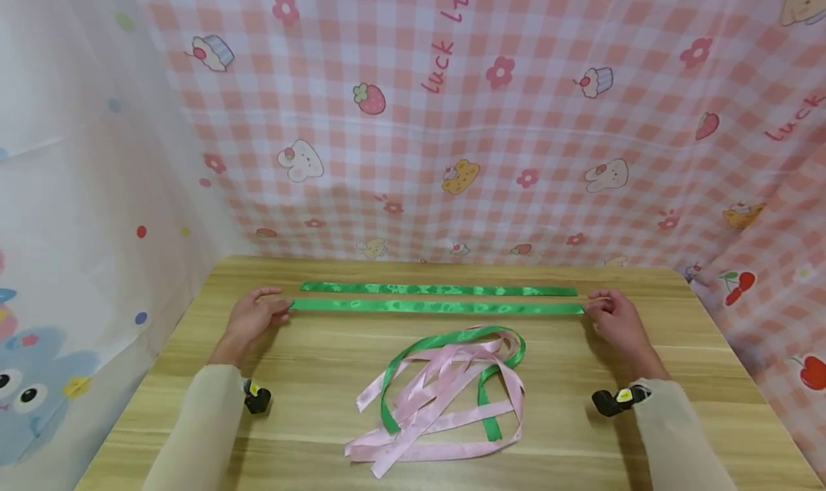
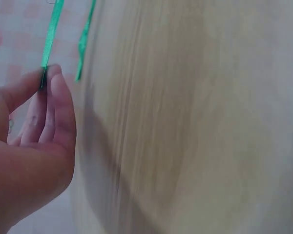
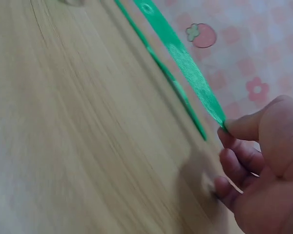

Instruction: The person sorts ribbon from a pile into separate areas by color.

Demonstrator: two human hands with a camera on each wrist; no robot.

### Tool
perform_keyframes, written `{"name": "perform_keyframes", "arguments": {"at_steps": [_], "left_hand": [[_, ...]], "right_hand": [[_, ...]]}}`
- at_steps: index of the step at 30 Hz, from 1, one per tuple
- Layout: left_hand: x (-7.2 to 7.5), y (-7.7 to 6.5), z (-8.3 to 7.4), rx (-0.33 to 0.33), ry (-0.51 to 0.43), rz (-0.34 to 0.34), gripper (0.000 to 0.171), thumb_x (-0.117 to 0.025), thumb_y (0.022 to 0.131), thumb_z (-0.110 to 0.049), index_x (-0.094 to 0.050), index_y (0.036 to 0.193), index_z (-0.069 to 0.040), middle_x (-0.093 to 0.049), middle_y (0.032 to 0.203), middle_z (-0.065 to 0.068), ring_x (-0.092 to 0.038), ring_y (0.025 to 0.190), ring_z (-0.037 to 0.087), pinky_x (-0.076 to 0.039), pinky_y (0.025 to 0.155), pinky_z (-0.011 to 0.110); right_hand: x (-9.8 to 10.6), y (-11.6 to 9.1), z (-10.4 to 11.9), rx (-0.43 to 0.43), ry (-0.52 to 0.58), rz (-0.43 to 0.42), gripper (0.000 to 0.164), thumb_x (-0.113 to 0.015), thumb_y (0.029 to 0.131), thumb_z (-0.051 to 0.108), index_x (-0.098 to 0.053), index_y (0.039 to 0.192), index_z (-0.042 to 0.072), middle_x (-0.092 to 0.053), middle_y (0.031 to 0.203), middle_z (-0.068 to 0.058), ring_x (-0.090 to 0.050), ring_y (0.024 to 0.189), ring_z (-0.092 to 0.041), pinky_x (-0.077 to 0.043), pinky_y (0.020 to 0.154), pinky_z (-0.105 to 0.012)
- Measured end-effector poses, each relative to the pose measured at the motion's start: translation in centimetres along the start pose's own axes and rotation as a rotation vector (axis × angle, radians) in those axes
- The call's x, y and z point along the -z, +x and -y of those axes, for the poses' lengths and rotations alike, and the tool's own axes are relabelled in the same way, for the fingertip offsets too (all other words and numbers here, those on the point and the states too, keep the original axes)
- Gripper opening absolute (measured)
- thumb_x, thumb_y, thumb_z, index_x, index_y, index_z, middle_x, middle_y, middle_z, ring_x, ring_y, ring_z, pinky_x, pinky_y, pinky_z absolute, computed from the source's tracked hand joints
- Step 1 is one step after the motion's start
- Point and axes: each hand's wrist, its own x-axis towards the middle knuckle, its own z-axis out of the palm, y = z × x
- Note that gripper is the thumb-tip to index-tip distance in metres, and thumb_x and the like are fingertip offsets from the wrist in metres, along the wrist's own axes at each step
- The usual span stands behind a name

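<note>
A green satin ribbon [image 1: 439, 307] is stretched straight from side to side between my hands. My left hand [image 1: 254, 315] pinches its left end between thumb and fingers; the left wrist view shows that ribbon end [image 2: 50, 36] at the fingertips. At the other end my right hand [image 1: 616, 322] pinches the ribbon [image 3: 190, 70] with thumb and forefinger. Just behind it, a second green ribbon [image 1: 439, 290] lies straight across the table, nearly parallel. That second ribbon also shows in the right wrist view, below the held one.
Nearer the front of the wooden table [image 1: 310, 376] lies a loose tangle of pink ribbons [image 1: 445, 394] with a green ribbon [image 1: 413, 349] looped over it. A pink checked cloth [image 1: 413, 154] hangs behind the table's back edge, and a white printed curtain [image 1: 97, 190] hangs at the left.
</note>
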Motion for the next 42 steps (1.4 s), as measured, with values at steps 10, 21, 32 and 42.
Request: {"name": "perform_keyframes", "arguments": {"at_steps": [10, 21, 32, 42], "left_hand": [[-1.4, 2.0, 0.3, 0.042, -0.02, -0.138, 0.051, -0.071, 0.091, -0.007, -0.046, 0.134, 0.004, -0.07, 0.071, -0.015, -0.064, 0.063, 0.001, -0.05, 0.057, 0.016], [-2.0, 2.4, 0.6, 0.085, -0.031, -0.201, 0.053, -0.075, 0.088, -0.008, -0.047, 0.132, -0.001, -0.069, 0.072, -0.014, -0.058, 0.057, 0.001, -0.044, 0.048, 0.018], [-2.4, 2.8, 0.4, 0.137, -0.129, -0.259, 0.055, -0.075, 0.086, -0.002, -0.049, 0.135, -0.002, -0.068, 0.079, -0.009, -0.053, 0.056, 0.003, -0.047, 0.051, 0.018], [-2.4, 2.7, 0.3, 0.16, -0.079, -0.247, 0.056, -0.074, 0.088, -0.007, -0.048, 0.138, -0.004, -0.065, 0.082, -0.009, -0.052, 0.056, 0.002, -0.046, 0.051, 0.018]], "right_hand": [[-1.3, 2.0, -1.2, -0.008, -0.008, -0.121, 0.025, -0.061, 0.092, 0.008, -0.051, 0.109, -0.006, -0.062, 0.07, 0.013, -0.051, 0.067, 0.003, -0.037, 0.068, -0.017], [-2.5, 2.4, -1.3, -0.076, -0.056, -0.225, 0.034, -0.063, 0.092, 0.003, -0.047, 0.122, -0.005, -0.062, 0.072, 0.014, -0.048, 0.065, 0.008, -0.037, 0.074, -0.018], [-3.3, 2.5, -1.6, -0.126, -0.079, -0.307, 0.032, -0.062, 0.092, 0.008, -0.049, 0.121, 0.0, -0.069, 0.085, -0.004, -0.047, 0.066, 0.009, -0.039, 0.073, -0.02], [-3.6, 2.7, -1.9, -0.144, -0.077, -0.329, 0.033, -0.061, 0.092, 0.006, -0.049, 0.122, 0.0, -0.068, 0.091, -0.009, -0.047, 0.067, 0.007, -0.038, 0.073, -0.02]]}}
